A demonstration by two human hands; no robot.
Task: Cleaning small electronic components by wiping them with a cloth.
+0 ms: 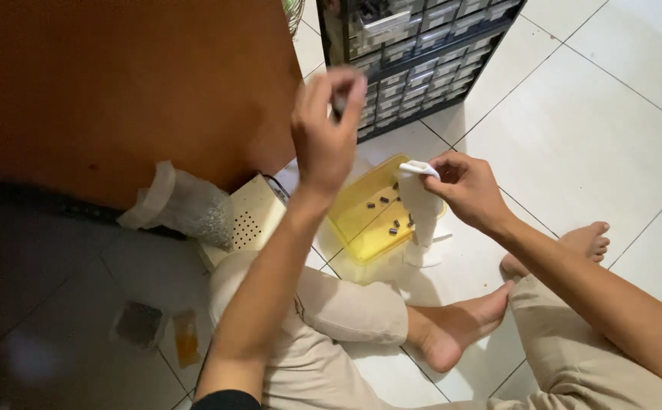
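White bag [420,201] in right hand [464,188], above yellow tray [361,220]

Single head view, looking steeply down, close over hands, lap and tiled floor [612,137].

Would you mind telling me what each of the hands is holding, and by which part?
The left hand pinches a small dark part at its fingertips. The right hand holds a white bag by its open top rim.

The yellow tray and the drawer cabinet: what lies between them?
In the head view, only bare white floor tiles lie between the yellow tray and the drawer cabinet.
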